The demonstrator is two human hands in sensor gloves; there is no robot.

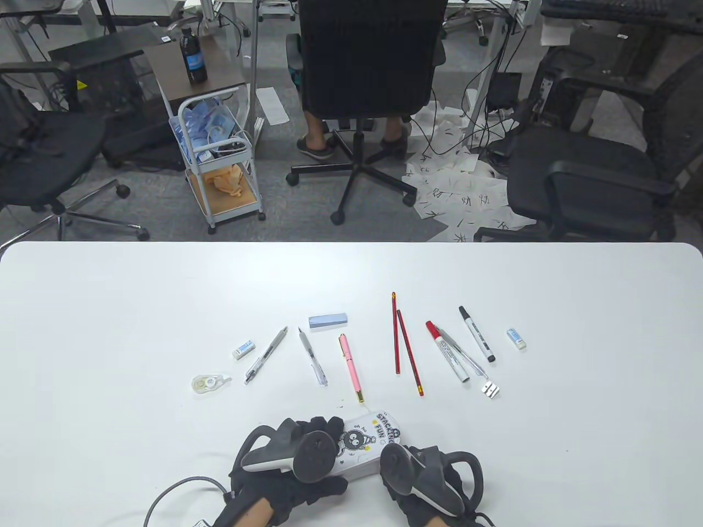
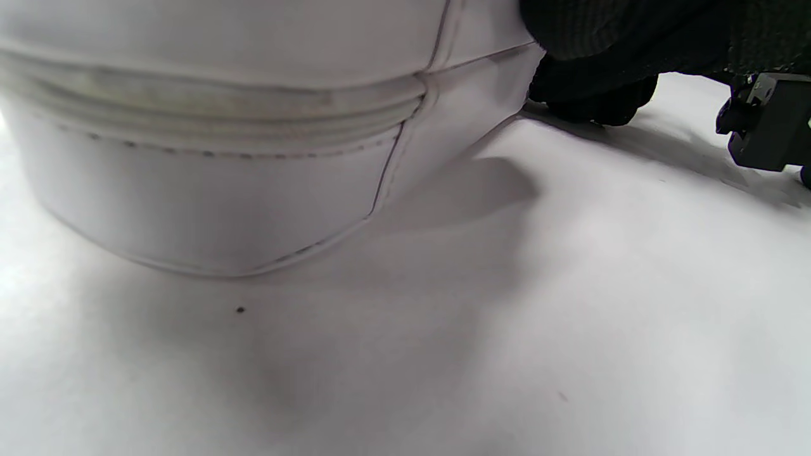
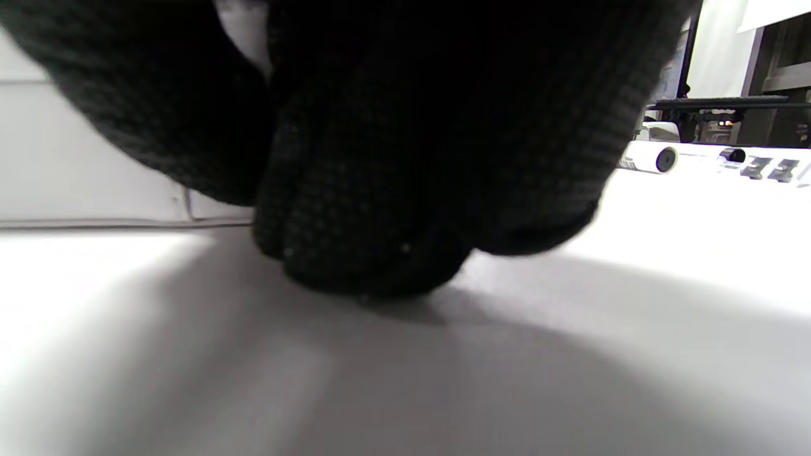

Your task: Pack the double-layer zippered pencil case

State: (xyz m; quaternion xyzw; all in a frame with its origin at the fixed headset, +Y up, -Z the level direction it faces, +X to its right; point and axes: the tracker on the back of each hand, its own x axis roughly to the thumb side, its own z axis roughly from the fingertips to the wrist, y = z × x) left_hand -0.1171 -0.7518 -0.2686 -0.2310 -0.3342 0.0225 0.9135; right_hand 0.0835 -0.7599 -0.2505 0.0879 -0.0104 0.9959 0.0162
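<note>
White surface [image 1: 110, 307] at bottom center: both hands, left hand [image 1: 291, 455] and right hand [image 1: 423, 475], fingers clamped on the pencil case [image 1: 365, 439]; pens lie above.

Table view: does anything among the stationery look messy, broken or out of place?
Nothing stands out. The pens, pencils, markers and erasers lie spread in a loose row on the table, none visibly damaged. The pencil case sits at the near edge between the left hand and right hand, still zipped as far as the left wrist view shows.
</note>
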